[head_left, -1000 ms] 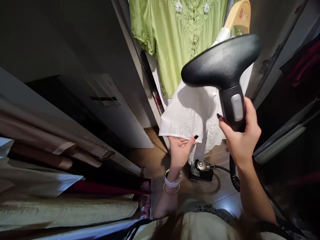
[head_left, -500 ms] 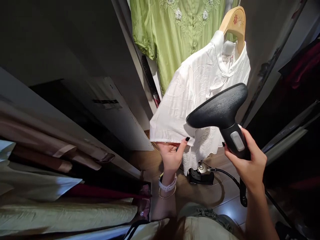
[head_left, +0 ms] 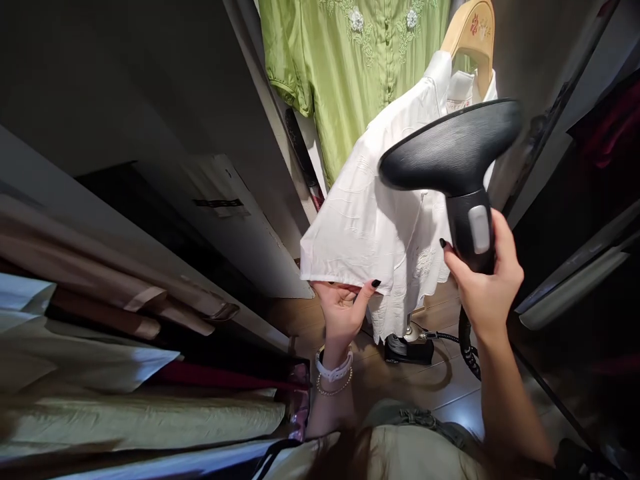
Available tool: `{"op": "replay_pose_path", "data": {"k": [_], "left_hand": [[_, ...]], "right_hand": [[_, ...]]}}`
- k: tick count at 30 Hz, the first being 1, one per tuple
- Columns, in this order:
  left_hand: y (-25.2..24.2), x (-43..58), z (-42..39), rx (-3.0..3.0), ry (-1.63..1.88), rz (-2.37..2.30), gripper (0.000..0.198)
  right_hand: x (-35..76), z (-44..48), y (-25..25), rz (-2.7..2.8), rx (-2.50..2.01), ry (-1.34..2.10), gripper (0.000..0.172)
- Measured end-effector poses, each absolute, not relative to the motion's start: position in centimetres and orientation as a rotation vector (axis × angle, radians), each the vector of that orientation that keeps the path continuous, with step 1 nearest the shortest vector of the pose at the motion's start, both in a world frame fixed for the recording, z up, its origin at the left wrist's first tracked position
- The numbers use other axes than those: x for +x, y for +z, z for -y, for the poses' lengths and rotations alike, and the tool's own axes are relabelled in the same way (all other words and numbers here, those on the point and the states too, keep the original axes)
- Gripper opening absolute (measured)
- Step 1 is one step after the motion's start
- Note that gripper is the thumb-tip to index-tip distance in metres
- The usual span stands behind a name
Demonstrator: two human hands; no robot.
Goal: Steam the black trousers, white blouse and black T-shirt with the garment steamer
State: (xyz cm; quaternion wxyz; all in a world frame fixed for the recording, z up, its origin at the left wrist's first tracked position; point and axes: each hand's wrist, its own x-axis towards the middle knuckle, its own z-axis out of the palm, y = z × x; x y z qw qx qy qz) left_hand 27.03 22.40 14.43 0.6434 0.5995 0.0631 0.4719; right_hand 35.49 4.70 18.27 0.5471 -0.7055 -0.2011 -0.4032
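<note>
A white embroidered blouse (head_left: 345,220) hangs on a wooden hanger (head_left: 463,30). My left hand (head_left: 343,310) pinches the hem of its sleeve, with the thumb on the outside and the other fingers partly hidden under the cloth. Wrapped round the handle of a black garment steamer (head_left: 450,147), my right hand (head_left: 485,280) holds it up in front of the blouse's chest and collar. The steamer's wide head points up and covers part of the neckline. I cannot tell whether it touches the cloth.
Behind the blouse hangs a green dress (head_left: 345,87). The steamer's base (head_left: 410,350) stands on the wooden floor, with a black hose (head_left: 467,353) running up from it. Folded or hanging clothes (head_left: 150,420) fill the lower left, and dark garments (head_left: 605,147) hang at the right.
My right hand has raised the steamer from the lower front of the blouse to its collar, turning it a little more upright. My left hand keeps its hold on the sleeve hem.
</note>
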Motion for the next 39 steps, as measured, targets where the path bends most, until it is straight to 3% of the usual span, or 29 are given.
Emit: {"op": "replay_pose_path", "data": {"k": [6, 13, 19, 21, 27, 39], "left_hand": [[15.0, 26.9, -22.6, 1.372, 1.046, -0.097, 0.112], [16.1, 28.3, -23.3, 1.179, 1.159, -0.090, 0.053], [17.1, 29.1, -22.8, 1.061, 1.329, -0.063, 0.036], [17.0, 29.0, -22.6, 1.070, 1.350, -0.052, 0.040], [16.2, 28.2, -23.5, 1.274, 1.436, -0.118, 0.075], [15.7, 25.3, -25.0, 1.374, 1.572, -0.219, 0.084]], "right_hand": [[34.3, -3.2, 16.2, 0.380, -1.626, -0.903, 0.063], [33.6, -2.5, 14.3, 0.219, -1.584, -0.838, 0.065], [33.7, -1.8, 13.2, 0.163, -1.557, -0.790, 0.068], [33.8, -1.7, 12.8, 0.231, -1.589, -0.783, 0.067], [34.6, -1.7, 13.0, 0.561, -1.729, -0.738, 0.062], [37.2, -4.8, 15.6, 0.890, -1.750, -0.842, 0.061]]}}
